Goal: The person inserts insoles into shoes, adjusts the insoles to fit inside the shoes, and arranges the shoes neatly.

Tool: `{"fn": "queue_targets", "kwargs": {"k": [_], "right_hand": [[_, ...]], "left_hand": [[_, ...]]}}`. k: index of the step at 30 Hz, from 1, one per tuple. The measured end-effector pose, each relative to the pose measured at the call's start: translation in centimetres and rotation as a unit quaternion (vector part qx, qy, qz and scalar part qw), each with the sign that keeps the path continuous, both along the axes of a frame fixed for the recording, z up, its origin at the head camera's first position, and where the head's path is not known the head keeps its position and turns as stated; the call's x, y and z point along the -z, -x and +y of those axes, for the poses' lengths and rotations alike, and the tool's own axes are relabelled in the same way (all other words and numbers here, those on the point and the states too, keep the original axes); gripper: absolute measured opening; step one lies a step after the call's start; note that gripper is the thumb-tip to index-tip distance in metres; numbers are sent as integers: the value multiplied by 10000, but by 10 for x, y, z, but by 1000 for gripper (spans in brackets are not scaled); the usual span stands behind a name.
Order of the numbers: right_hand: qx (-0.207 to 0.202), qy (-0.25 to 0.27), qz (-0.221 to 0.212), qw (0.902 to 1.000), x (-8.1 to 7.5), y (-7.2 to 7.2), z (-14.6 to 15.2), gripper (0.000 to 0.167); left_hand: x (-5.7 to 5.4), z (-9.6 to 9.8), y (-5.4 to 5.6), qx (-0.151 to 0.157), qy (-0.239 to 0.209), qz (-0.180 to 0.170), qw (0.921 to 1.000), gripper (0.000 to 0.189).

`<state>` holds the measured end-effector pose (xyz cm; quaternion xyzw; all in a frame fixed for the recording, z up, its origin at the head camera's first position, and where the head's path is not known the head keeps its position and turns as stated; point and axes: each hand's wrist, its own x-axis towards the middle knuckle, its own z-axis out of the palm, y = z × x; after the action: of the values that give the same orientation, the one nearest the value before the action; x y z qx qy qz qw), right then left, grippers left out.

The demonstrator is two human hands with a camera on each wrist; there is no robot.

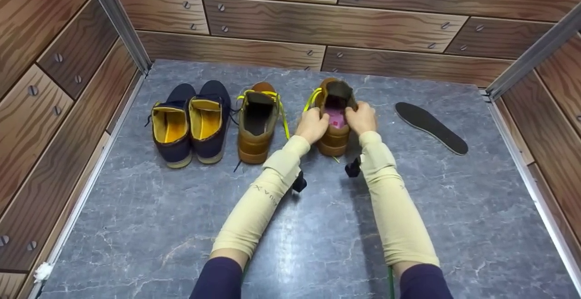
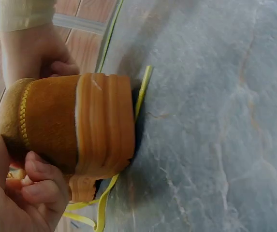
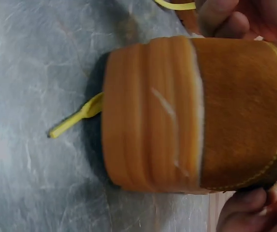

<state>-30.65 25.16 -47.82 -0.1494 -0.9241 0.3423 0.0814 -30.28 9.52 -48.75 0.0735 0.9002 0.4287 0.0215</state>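
A brown suede shoe [image 1: 335, 142] with a thick tan sole stands on the grey marbled surface, its heel toward me. My left hand [image 1: 313, 124] grips the left side of its collar, fingers curled on the outside in the left wrist view. On the opposite side, my right hand [image 1: 363, 116] pinches the collar edge. Between the hands, a pink-purple lining [image 1: 335, 116] with a small red mark shows inside the shoe. Its yellow lace [image 1: 312, 99] hangs loose at the left, and a lace end [image 3: 73, 123] sticks out from under the heel.
A matching brown shoe [image 1: 254, 147] with untied yellow laces stands to the left. Farther left is a pair of navy shoes [image 1: 174, 151] with yellow insides. A black insole [image 1: 431, 126] lies at the right. Wood-patterned walls [image 1: 336, 22] enclose the back and sides.
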Motion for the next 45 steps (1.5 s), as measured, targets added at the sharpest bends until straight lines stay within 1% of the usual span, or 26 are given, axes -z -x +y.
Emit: {"fn": "queue_targets", "kwargs": {"k": [2,5,9,11,14,16,17,19,21,23,26,27,30,33,36,39,41,45], "right_hand": [[-42,188,84,9998,1,0,2,25],[0,420,140,9990,1,-1,2,26],[-12,679,201,9975,-4,-6,0,24],[-63,709,264,9971,-9,-9,-1,24],[-105,773,396,9962,-18,-18,-3,24],[-121,832,502,9952,-24,-27,-5,23],[-129,882,573,9944,-26,-32,-6,22],[-202,959,713,9926,-31,-45,-7,20],[-332,993,851,9909,-34,-59,-9,18],[-513,975,974,9891,-38,-75,-11,16],[-896,880,1118,9858,-40,-101,-15,14],[-1029,842,1140,9845,-40,-111,-17,13],[-1453,753,1130,9800,-40,-139,-22,9],[-1792,816,920,9761,-38,-169,-29,8],[-2071,933,668,9716,-34,-194,-35,8],[-2286,1018,491,9669,-30,-214,-39,9],[-2405,963,469,9647,-27,-225,-42,9],[-2583,828,431,9615,-24,-242,-46,7]], "left_hand": [[1,2,0,-11,-8,83,10000,26],[-1,3,-2,-46,-31,223,9997,24],[-9,-1,-6,-100,-33,426,9990,22],[-14,-4,-9,-60,-12,549,9985,21],[-20,-9,-17,37,19,777,9970,21],[-24,-12,-24,151,-38,947,9954,22],[-26,-14,-29,217,-138,989,9948,22],[-29,-19,-41,360,-345,1059,9931,23],[-32,-24,-56,535,-639,1041,9911,22],[-33,-30,-72,677,-869,1069,9881,22],[-31,-40,-99,863,-1015,1151,9844,22],[-30,-44,-108,909,-1000,1235,9831,21],[-27,-58,-137,1129,-978,1265,9807,21],[-23,-73,-163,1395,-895,1233,9784,19],[-20,-86,-186,1638,-751,1138,9770,16],[-18,-96,-206,1819,-585,1102,9754,14],[-15,-101,-217,1879,-505,1177,9738,14],[-7,-107,-234,1788,-345,1654,9693,15]]}}
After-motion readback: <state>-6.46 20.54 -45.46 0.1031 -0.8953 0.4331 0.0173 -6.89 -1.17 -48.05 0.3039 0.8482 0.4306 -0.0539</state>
